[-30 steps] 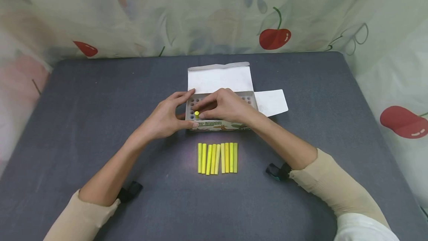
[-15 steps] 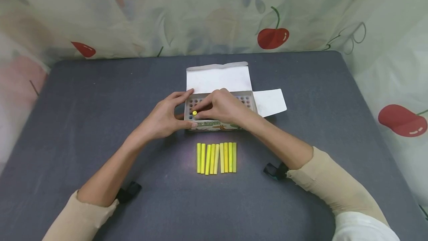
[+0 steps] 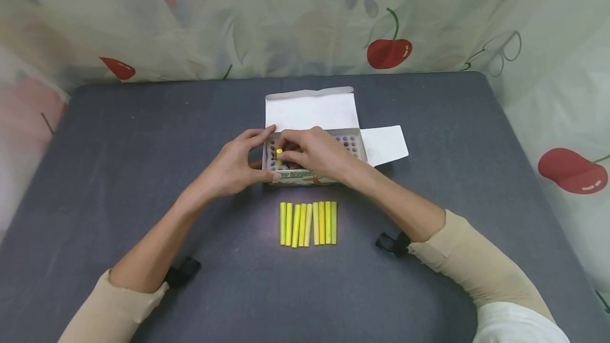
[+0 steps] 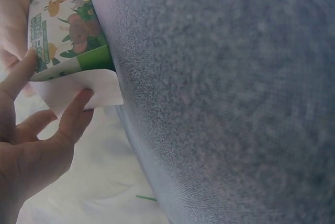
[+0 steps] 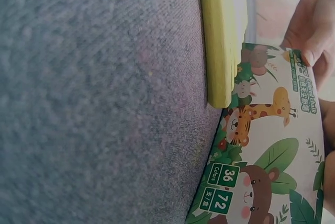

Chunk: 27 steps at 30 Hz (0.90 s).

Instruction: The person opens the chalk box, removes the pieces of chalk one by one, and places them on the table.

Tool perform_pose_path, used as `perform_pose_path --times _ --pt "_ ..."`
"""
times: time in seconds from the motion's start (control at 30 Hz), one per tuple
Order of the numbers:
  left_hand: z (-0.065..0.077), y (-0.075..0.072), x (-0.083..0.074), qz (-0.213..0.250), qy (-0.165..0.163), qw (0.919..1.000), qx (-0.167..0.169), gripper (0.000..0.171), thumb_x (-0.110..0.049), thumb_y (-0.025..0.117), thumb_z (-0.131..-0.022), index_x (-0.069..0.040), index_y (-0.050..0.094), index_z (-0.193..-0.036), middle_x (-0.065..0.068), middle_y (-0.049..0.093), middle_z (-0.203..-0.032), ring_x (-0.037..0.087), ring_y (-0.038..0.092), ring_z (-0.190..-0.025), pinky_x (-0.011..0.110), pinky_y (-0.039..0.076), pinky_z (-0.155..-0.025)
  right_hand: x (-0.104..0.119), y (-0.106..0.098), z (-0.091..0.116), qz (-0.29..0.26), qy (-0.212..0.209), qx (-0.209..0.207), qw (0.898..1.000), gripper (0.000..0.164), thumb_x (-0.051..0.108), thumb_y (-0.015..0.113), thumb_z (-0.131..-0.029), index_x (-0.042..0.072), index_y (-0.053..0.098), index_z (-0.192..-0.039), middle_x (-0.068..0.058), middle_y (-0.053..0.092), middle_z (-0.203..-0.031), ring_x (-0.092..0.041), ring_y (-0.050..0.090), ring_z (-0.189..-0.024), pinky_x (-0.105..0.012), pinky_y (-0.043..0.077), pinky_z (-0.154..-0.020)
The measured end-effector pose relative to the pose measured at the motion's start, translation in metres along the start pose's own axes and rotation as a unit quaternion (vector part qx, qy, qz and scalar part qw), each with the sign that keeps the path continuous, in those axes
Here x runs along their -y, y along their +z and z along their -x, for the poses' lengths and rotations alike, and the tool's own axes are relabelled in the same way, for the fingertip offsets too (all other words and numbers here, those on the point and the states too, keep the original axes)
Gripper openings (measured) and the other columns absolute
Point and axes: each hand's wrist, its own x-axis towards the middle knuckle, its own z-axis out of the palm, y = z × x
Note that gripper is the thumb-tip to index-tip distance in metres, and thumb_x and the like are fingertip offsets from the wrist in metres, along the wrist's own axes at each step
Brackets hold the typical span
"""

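Note:
A white cardboard chalk box (image 3: 296, 178) stands with its lid folded back, showing a tray of round holes, some hidden by my hands. My left hand (image 3: 236, 165) grips the box's left end, thumb on the front wall and index finger at the back corner. Between thumb and fingers of my right hand (image 3: 318, 150) is a pinched yellow chalk stick (image 3: 279, 155), upright over the tray's left part; whether its lower end sits in a hole is hard to tell. Several yellow chalk sticks (image 3: 302, 225) lie in a row in front of the box.
The box's lid (image 3: 312, 111) leans toward the back and a side flap (image 3: 385, 145) sticks out to the right. A dark grey cloth covers the table (image 3: 157, 120). Behind it hangs a patterned curtain (image 3: 305, 20).
My right hand has shifted the chalk stick slightly back over the tray, and more of it now shows, with the index finger bent more. My left hand stays at the box's end.

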Motion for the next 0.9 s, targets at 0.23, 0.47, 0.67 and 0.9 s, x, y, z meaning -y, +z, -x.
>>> perform_pose_path --times 0.23,0.47,0.67,0.9 --pt "-0.0007 -0.0002 0.0008 0.001 0.002 1.0000 0.002 0.093 -0.014 0.082 -0.084 -0.020 0.026 -0.159 0.016 0.030 -0.154 0.038 0.059 -0.119 0.040 0.059 -0.092 -0.0005 0.0016 0.0000 0.021 0.006 -0.006 1.000 0.014 0.020 0.062 -0.100 0.011 0.064 -0.110 0.001 0.071 -0.090 -0.007 0.064 -0.073 -0.026 0.055 -0.067" --pt "-0.0006 0.0008 0.0017 0.002 0.001 1.0000 -0.002 0.094 -0.013 0.082 -0.084 -0.019 0.027 -0.159 0.017 0.030 -0.155 0.037 0.061 -0.117 0.040 0.059 -0.091 -0.0019 0.0032 -0.0006 0.020 0.002 -0.016 1.000 0.013 0.020 0.057 -0.103 0.010 0.059 -0.110 0.001 0.071 -0.087 -0.008 0.065 -0.070 -0.026 0.056 -0.065" --pt "-0.0006 0.0007 0.0024 0.002 0.002 1.0000 -0.004 0.094 -0.012 0.083 -0.083 -0.018 0.027 -0.158 0.018 0.030 -0.154 0.036 0.058 -0.120 0.041 0.058 -0.093 -0.0016 0.0030 -0.0009 -0.036 0.013 -0.019 0.999 0.012 0.019 0.052 -0.105 0.008 0.053 -0.111 -0.002 0.073 -0.089 -0.008 0.069 -0.073 -0.022 0.060 -0.066" --pt "-0.0025 0.0025 0.0006 0.007 0.000 1.0000 -0.006 0.094 -0.012 0.083 -0.083 -0.018 0.028 -0.158 0.017 0.031 -0.153 0.035 0.053 -0.125 0.041 0.057 -0.095 -0.0035 -0.0010 0.0022 -0.142 0.034 -0.034 0.989 0.015 0.019 0.047 -0.107 0.007 0.046 -0.116 -0.009 0.074 -0.095 -0.014 0.073 -0.078 -0.026 0.063 -0.066"
